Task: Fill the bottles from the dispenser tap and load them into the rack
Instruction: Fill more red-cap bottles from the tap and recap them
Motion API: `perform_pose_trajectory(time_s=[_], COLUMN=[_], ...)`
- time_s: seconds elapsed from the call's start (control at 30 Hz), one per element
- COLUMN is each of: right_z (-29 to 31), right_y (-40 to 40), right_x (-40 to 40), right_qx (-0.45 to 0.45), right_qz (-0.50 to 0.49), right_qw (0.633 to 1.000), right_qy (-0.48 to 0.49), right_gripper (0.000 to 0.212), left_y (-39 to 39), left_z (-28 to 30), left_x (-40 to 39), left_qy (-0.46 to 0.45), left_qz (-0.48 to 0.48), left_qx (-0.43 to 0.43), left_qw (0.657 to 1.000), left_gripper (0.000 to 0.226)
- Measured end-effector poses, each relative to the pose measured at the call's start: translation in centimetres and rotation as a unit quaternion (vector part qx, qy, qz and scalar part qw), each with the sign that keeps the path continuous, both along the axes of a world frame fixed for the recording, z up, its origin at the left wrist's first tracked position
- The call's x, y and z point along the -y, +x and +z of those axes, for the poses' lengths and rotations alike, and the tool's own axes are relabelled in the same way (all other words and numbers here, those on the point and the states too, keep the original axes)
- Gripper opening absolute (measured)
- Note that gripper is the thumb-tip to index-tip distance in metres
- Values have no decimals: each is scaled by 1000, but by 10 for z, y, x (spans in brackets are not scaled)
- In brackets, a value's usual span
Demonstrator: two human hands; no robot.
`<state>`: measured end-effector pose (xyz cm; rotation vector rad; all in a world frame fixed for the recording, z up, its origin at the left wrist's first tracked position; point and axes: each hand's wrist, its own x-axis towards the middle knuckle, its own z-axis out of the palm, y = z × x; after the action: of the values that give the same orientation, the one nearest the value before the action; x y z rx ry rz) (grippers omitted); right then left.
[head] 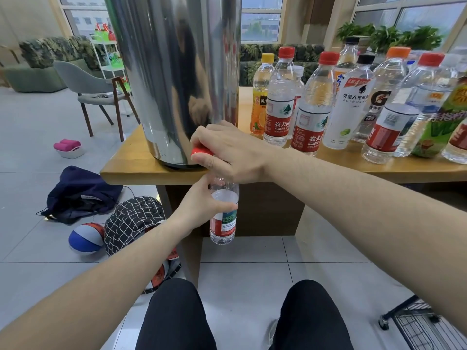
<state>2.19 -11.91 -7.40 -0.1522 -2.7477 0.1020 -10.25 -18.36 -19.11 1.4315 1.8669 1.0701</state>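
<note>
One thin, crushable bottle (223,218) hangs below the table's front edge (151,176), left hand (202,205) gripping its shoulder, right hand (227,150) clasping the red tap (199,150); weight growing, hold mid-body.

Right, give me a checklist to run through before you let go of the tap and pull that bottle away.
1. Left hand grips the bottle firmly: ok.
2. Bottle held upright under the table edge: ok.
3. Bottle mouth lined up under the tap: cannot tell, the right hand hides it.
4. Right hand on the red tap handle: ok.
5. Water level high enough: cannot tell.
6. Rack within reach on the floor, lower right: ok.
</note>
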Motion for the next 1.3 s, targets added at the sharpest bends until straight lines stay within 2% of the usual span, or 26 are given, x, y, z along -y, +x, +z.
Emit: perform_pose_trajectory(time_s=[1.1, 1.3], right_z=[0, 0], right_y=[-2, -1], right_x=[-3, -3], right_qx=[13, 12], right_qz=[13, 21], right_qw=[1000, 1000], right_qy=[-5, -10], right_gripper=[28, 20], left_y=[0, 2], left_z=[5, 7], left_x=[3, 4], left_qy=[-5, -5], left_qz=[-9, -9], left_qx=[-1, -4], left_qw=[1000, 1000], left_gripper=[76, 76])
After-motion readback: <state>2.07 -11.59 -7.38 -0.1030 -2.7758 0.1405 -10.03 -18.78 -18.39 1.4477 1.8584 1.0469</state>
